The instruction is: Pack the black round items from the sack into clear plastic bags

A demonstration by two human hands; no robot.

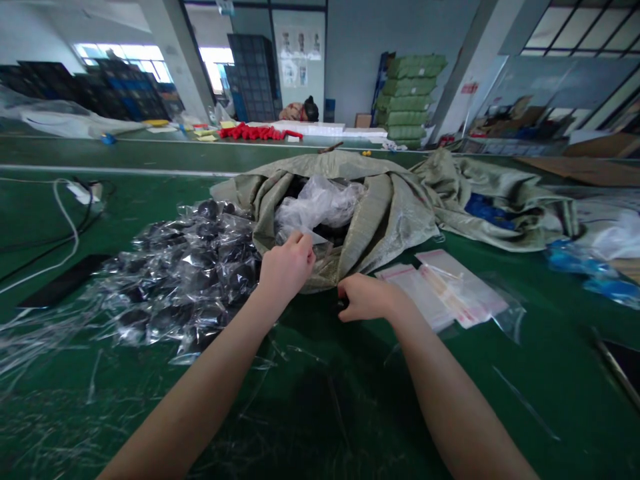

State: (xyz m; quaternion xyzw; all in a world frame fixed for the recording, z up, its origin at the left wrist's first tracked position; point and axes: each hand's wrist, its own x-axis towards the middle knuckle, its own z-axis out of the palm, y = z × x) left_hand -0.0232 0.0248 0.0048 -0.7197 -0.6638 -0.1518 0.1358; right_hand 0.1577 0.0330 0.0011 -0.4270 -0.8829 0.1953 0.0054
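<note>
Two-handed, working at the near edge of a large, slumped grey-green woven sack [395,207] on the green worktop [310,400]. Curling the left hand [289,265] closed in front of the sack's mouth, beside a small sheet of clear plastic film [320,245]; probably pinching it, though not seeing the fingertips plainly enough to tell. Gripping a small black object [343,303] in the right hand [367,297], low and just in front of the sack, covering most of it with thumb and fingers and so hiding its shape.

Judging by this hold, doing best by gripping the small black object near one end, leaving the rest of it free, and by taking the film by its lip alone, parting the layers with a light rub rather than a tug. Probably gaining control, too, by bringing both hands to one height and working close over the worktop.

Taking care not to sweep into the spread heap of round black pieces in clear plastic wrapping [195,267], lying just beside the left forearm. Minding also the flat, pink-edged clear plastic bags [457,287] near the right wrist, probably slipping easily if nudged. Watching for loose clear plastic strips [55,340] scattered over the worktop, perhaps clinging to fingers or film. Steering clear of the crumpled clear plastic bag [320,203] in the sack's mouth, so avoiding snagging.
</note>
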